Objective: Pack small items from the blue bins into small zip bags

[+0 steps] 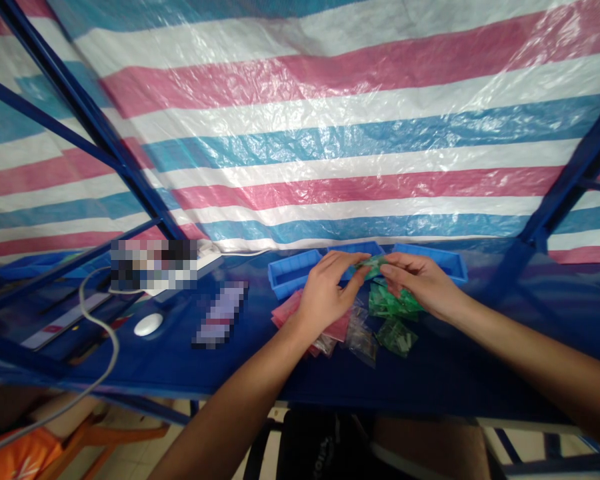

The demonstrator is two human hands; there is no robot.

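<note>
Between both hands, above the blue table, is a small green plastic bag [375, 265]. My left hand [333, 283] pinches its left end, and my right hand [415, 277] pinches the right end. Below the right hand lies a pile of green plastic bags [393, 301], with one darker green bag [397, 337] nearer the front. Pink plastic bags [337, 327] are partly covered by my left hand and forearm. Clear plastic bags [363, 340] with small contents I cannot make out lie between the pink and green ones.
Behind the hands stand blue bins: a left bin [293, 273], a partly hidden middle bin [355, 252] and a right bin [437, 262]. Leftward on the table [180, 370] are a white mouse [149, 325], a blurred-out flat object [221, 313] and a cable [115, 347]. Striped sheeting [330, 147] hangs behind.
</note>
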